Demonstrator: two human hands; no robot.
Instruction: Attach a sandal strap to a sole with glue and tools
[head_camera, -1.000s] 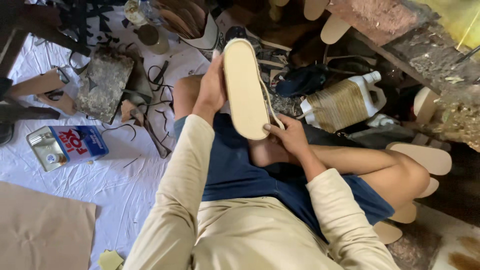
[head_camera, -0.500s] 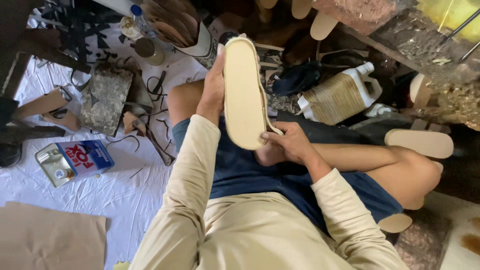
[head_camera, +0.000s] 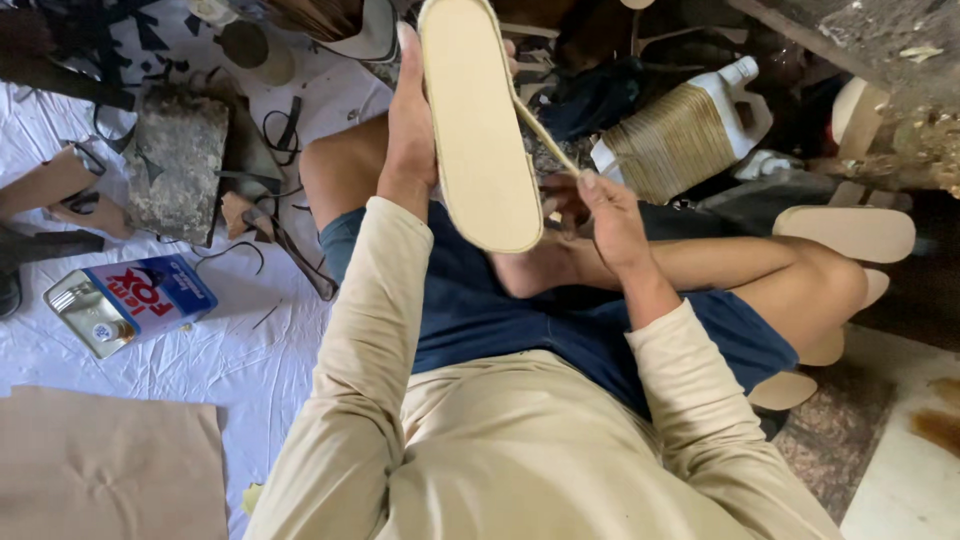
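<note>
I see the left hand (head_camera: 410, 130) clasping a long, pale beige shoe sole (head_camera: 478, 120) upright — just right of that grip, the right hand (head_camera: 610, 215) pinches a thin woven trim strip (head_camera: 545, 130) along its edge.

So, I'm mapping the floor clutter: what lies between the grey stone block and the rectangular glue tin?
In the head view, only white cloth with thin dark scraps separates the stone block from the tin.
</note>
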